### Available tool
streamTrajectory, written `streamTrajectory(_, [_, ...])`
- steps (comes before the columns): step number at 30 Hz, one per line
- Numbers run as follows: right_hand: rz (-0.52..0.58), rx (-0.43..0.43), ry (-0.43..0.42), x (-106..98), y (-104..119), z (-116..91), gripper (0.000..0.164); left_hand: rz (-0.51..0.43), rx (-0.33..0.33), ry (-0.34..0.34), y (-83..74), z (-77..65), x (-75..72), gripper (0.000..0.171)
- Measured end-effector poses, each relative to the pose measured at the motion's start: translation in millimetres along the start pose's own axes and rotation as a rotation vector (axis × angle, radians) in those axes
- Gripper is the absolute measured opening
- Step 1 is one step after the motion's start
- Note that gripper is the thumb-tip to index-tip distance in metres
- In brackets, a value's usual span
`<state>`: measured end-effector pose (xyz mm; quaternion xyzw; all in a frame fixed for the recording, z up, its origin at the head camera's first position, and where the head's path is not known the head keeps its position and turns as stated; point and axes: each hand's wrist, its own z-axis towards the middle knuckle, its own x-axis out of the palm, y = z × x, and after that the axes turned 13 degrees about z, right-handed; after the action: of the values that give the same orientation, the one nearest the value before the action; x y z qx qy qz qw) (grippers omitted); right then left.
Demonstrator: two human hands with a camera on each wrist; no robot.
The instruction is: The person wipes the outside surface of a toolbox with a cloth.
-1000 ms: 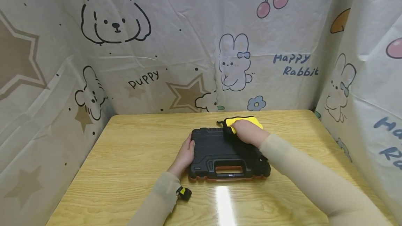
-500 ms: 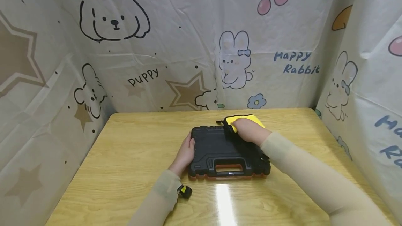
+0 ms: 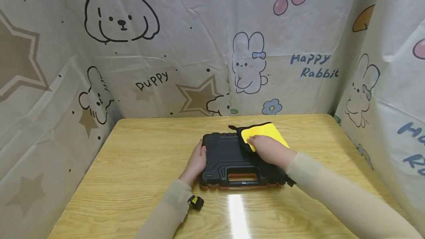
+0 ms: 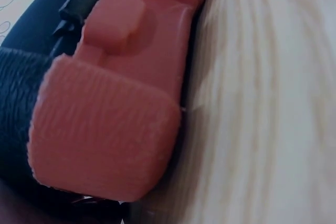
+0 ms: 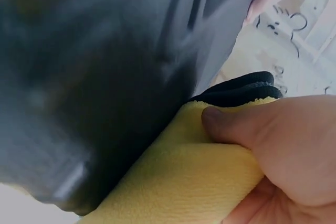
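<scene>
A black plastic tool case [image 3: 220, 152] with a reddish-orange lower half lies flat on the wooden table, its handle toward me. My left hand [image 3: 196, 163] rests along the case's left side, fingers extended forward against the edge. In the left wrist view, a reddish-orange corner [image 4: 105, 129] of the case fills the middle, and the hand is mostly hidden. My right hand [image 3: 270, 150] pinches a folded yellow cloth [image 3: 263, 131] with black edging over the right part of the lid. The right wrist view shows the thumb [image 5: 231, 124] on the cloth, which lies against the black lid.
The wooden table [image 3: 142, 150] reaches back to a cartoon-printed fabric sheet [image 3: 186, 47], which also rises on both sides. A small black wrist device [image 3: 196, 203] sits at the left cuff. Light reflects off the tabletop in front of the case.
My right hand has drawn the yellow cloth toward me and slightly right over the lid, and more yellow shows. The left hand and the case stay in place.
</scene>
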<state>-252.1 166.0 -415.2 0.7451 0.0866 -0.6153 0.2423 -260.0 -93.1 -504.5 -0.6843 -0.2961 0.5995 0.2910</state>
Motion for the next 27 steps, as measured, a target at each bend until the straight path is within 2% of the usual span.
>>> streamTrajectory(7, [-0.044, -0.026, 0.036, 4, 14, -28, 0.037, 0.002, -0.004, 0.000, -0.6, -0.8, -0.9, 0.055])
streamTrajectory(12, [-0.056, -0.083, 0.032, 7, 21, -51, 0.039, 0.014, 0.000, -0.007, -0.7, -0.9, -0.3, 0.055])
streamTrajectory(19, [0.001, -0.122, -0.013, 14, 24, -83, 0.047, 0.008, 0.009, -0.011, -4.3, -1.5, -0.9, 0.055])
streamTrajectory(27, [-0.074, -0.185, -0.074, 29, 28, -111, 0.051, 0.023, 0.013, -0.018, -1.9, -1.0, -0.7, 0.054])
